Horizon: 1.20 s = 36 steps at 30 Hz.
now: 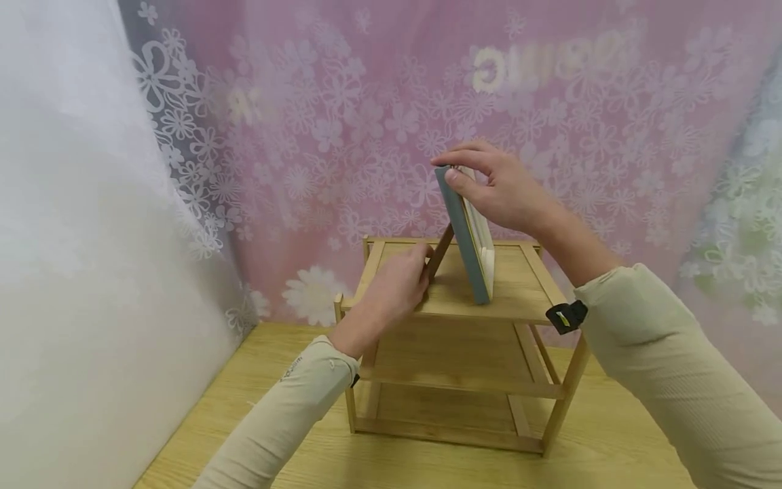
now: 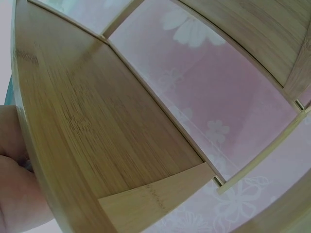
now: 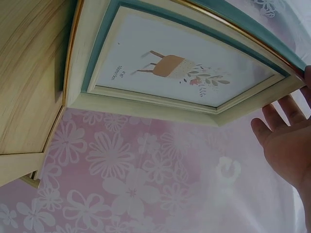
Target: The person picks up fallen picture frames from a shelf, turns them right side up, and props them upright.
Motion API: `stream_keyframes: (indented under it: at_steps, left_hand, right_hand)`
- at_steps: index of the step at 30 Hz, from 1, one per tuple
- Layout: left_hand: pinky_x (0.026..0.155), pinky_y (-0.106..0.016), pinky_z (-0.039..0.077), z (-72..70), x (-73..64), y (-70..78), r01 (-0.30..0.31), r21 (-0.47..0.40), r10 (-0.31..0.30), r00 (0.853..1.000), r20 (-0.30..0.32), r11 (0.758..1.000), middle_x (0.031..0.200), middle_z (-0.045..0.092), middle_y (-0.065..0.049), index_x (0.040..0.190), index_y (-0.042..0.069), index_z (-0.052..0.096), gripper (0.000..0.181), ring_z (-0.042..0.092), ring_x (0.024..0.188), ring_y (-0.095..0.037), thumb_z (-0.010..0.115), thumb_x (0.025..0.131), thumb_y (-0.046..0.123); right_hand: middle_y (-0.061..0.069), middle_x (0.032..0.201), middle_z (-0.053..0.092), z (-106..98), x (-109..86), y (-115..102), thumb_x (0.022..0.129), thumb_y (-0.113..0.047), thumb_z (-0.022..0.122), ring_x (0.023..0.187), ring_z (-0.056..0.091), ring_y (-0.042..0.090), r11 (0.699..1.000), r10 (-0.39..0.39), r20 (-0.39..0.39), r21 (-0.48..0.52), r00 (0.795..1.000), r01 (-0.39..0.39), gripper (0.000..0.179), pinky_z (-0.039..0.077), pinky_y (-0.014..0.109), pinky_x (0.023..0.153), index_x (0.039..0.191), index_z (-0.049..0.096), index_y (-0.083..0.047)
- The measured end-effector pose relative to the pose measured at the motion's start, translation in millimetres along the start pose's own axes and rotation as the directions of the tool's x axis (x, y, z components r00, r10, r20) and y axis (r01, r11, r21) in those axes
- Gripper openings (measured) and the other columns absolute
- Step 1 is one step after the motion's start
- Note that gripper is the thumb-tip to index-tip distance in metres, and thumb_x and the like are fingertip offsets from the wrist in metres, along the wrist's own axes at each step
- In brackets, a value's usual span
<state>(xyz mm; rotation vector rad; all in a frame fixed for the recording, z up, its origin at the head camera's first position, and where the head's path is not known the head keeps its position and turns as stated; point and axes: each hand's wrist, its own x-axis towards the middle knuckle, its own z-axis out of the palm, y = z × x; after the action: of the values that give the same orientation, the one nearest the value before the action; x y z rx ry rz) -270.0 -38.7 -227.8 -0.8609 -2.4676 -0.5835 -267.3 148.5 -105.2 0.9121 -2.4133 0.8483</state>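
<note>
A picture frame (image 1: 467,238) with a blue-green back edge stands tilted on the top board of a small wooden shelf (image 1: 391,299). In the right wrist view its cream and teal front surrounds a picture of a plant in a legged pot. My right hand (image 1: 501,190) grips the frame's upper edge, the thumb on one side and fingers over the top. Behind the frame, a brown support leg (image 1: 441,255) slants down to the board. My left hand (image 1: 397,282) holds this leg low down with curled fingers; its fingertips are partly hidden. The left wrist view shows mostly shelf boards (image 2: 97,116).
The shelf has two lower tiers (image 1: 452,353) and stands on a yellowish wood-grain surface (image 1: 244,401). A pink flowered curtain (image 1: 342,136) hangs right behind it. White sheeting (image 1: 91,238) closes off the left side.
</note>
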Motion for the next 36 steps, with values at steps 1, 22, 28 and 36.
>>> stream_keyframes:
  at_steps: [1, 22, 28, 36]
  left_hand:
    - [0.066, -0.028, 0.055, 2.5, -0.7, -0.3, 0.003, -0.005, -0.003, 1.000, 0.004, 1.000, 0.098, 0.070, -0.012, 0.119, 0.002, 0.055, 0.019, 0.068, 0.081, -0.020, 0.056, 0.100, 0.005]
    - [0.069, -0.035, 0.054, 8.4, 16.0, -13.6, 0.056, -0.015, -0.056, 0.998, 0.012, 0.998, 0.097, 0.070, -0.014, 0.120, 0.004, 0.053, 0.017, 0.068, 0.082, -0.022, 0.048, 0.104, 0.007]
    - [0.076, -0.038, 0.055, 9.6, 18.3, -15.4, 0.058, 0.002, -0.058, 0.998, 0.008, 0.998, 0.100, 0.070, -0.015, 0.120, 0.002, 0.054, 0.018, 0.070, 0.091, -0.027, 0.048, 0.104, 0.006]
    - [0.069, -0.038, 0.054, 9.3, 22.1, -18.6, 0.035, 0.019, -0.034, 0.999, -0.019, 0.999, 0.093, 0.071, -0.017, 0.120, 0.002, 0.052, 0.018, 0.070, 0.082, -0.028, 0.047, 0.103, 0.003]
  right_hand:
    - [0.003, 0.146, 0.047, 2.1, -0.7, 2.3, 0.104, -0.030, 0.051, 0.139, 0.037, 0.026, 1.000, 0.004, -0.002, 0.006, 1.000, -0.004, 0.036, 0.033, 0.058, 0.110, 0.137, 0.061, -0.020]
    - [0.012, 0.135, 0.052, 18.5, 13.9, 5.8, 0.104, -0.024, 0.053, 0.122, 0.045, 0.028, 1.000, -0.002, -0.086, -0.019, 0.996, 0.001, 0.035, 0.040, 0.047, 0.095, 0.136, 0.063, -0.012]
    - [0.012, 0.132, 0.055, 24.2, 16.8, 7.2, 0.103, -0.024, 0.054, 0.121, 0.046, 0.028, 0.998, -0.024, -0.116, -0.061, 0.993, 0.017, 0.035, 0.039, 0.046, 0.096, 0.135, 0.063, -0.012]
    - [0.015, 0.126, 0.056, 27.5, 20.9, 6.6, 0.103, -0.019, 0.053, 0.115, 0.048, 0.028, 0.996, -0.072, -0.155, -0.062, 0.985, 0.063, 0.034, 0.038, 0.043, 0.093, 0.134, 0.064, -0.009]
